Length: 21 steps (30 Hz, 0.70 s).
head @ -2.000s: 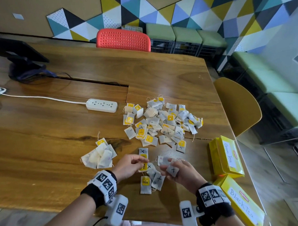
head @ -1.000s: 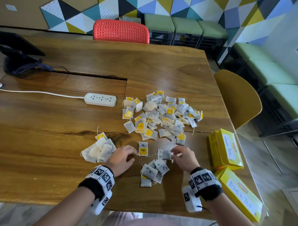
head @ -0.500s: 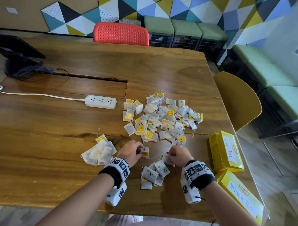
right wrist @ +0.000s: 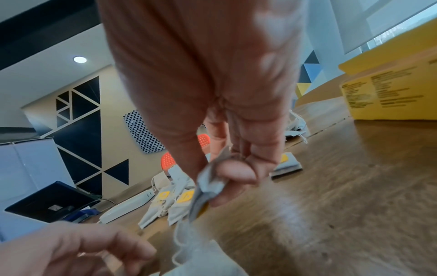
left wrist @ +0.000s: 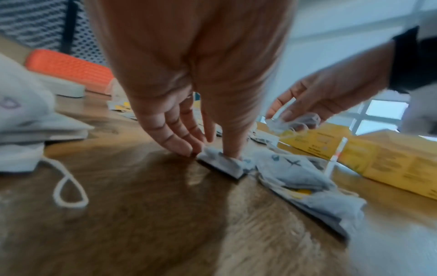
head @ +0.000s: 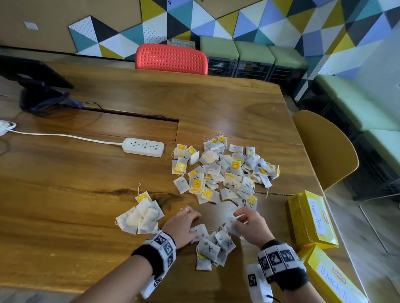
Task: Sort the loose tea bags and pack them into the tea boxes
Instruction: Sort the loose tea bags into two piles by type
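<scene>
A big heap of mixed tea bags (head: 224, 173) lies mid-table. Plain bags form a sorted pile (head: 140, 218) on the left. A small pile of X-marked bags (head: 211, 248) sits between my hands. My left hand (head: 185, 226) pinches one tea bag (left wrist: 222, 162) flat against the table at that pile's left edge, thumb on top and fingertips (left wrist: 187, 149) at its rim. Just above the pile's right side, my right hand (head: 249, 224) holds a crumpled tea bag (right wrist: 208, 183) between thumb and fingers. The yellow Green Tea box (head: 312, 217) and Black Tea box (head: 330, 280) lie closed to the right.
A white power strip (head: 143, 147) with its cable lies left of the heap, and a black monitor stand (head: 38, 93) is at the far left. A red chair (head: 171, 59) stands behind the table and a yellow chair (head: 323, 147) at its right edge.
Both hands have drawn back from the near edge of the big heap to the small X-marked pile, each bringing a tea bag. The left hand's bag now lies on the table.
</scene>
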Each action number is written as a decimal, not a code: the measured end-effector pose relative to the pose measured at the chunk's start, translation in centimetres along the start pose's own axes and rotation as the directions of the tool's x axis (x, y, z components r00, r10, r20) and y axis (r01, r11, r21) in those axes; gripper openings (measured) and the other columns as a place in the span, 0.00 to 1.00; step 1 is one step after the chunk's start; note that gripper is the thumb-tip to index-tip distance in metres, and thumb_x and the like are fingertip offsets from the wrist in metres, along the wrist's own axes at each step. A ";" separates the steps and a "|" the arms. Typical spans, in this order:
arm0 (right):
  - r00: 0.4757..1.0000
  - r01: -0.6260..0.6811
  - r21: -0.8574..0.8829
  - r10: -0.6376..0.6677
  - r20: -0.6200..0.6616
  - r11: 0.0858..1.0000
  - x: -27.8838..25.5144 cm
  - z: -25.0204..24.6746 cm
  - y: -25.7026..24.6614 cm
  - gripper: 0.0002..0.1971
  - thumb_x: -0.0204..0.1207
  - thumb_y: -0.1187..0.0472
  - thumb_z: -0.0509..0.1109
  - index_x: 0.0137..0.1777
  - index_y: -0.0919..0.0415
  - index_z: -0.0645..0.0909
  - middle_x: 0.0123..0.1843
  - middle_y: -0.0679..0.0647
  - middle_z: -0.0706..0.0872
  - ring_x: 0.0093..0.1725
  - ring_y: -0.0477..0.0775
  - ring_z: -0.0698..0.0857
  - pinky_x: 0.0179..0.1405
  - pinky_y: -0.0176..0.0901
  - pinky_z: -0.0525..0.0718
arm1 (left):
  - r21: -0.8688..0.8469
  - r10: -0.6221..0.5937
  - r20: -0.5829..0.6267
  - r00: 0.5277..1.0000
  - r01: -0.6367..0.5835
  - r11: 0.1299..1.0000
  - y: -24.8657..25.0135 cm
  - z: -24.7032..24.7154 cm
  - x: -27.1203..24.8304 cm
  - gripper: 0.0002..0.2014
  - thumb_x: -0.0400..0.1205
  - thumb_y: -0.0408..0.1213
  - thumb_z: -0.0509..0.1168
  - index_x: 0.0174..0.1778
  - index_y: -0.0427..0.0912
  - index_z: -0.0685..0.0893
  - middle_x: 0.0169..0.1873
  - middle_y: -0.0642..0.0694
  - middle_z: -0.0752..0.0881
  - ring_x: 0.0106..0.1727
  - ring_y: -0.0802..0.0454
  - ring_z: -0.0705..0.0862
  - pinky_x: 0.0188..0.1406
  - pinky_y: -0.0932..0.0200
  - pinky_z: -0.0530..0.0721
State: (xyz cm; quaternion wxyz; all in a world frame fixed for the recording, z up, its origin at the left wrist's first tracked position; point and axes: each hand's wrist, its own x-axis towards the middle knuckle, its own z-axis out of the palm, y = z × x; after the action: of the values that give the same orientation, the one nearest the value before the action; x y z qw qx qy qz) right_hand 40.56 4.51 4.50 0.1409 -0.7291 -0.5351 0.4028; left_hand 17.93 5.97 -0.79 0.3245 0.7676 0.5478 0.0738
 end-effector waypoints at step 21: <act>0.994 0.093 0.215 -0.078 -0.076 0.972 -2.1 1.0 -4.0 0.04 0.74 0.66 0.76 0.41 0.59 0.84 0.37 0.53 0.89 0.32 0.46 0.85 0.31 0.37 0.84 | -0.334 -0.035 0.023 0.999 0.040 0.942 -0.7 -4.0 -1.6 0.13 0.78 0.41 0.73 0.58 0.45 0.85 0.43 0.56 0.84 0.47 0.59 0.83 0.45 0.77 0.77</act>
State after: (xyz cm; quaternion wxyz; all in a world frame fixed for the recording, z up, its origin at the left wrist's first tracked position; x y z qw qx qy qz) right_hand 36.98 3.99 7.33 0.2553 -0.6986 -0.5135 0.4278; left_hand 14.93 6.32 2.30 0.4559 0.6915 0.5391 0.1529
